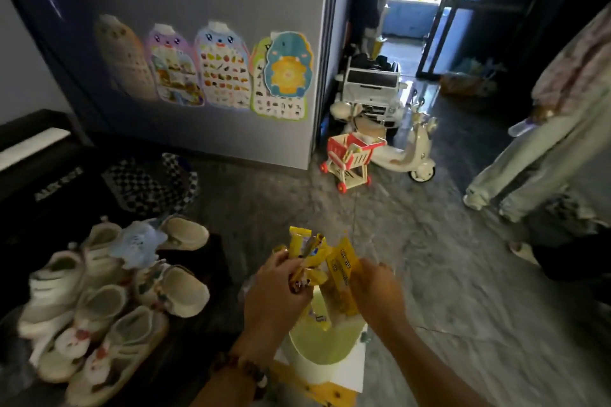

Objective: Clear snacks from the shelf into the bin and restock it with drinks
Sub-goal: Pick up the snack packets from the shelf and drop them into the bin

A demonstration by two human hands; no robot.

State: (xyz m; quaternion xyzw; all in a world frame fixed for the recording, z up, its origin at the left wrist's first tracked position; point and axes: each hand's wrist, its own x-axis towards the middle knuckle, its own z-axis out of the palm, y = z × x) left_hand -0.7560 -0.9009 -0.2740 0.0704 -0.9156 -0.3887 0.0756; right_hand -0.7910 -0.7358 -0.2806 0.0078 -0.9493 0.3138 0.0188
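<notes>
Both hands, left (281,287) and right (377,287), clutch yellow snack packets (317,261) above the bin (325,345)

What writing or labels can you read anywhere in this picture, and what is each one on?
None of it reads clearly.
Yellow snack packets held by the left hand and the right hand: printed characters, too blurred to read.
Black box at left: white lettering, blurred.
Picture charts on the wall: only small pictures, any captions too small.
</notes>
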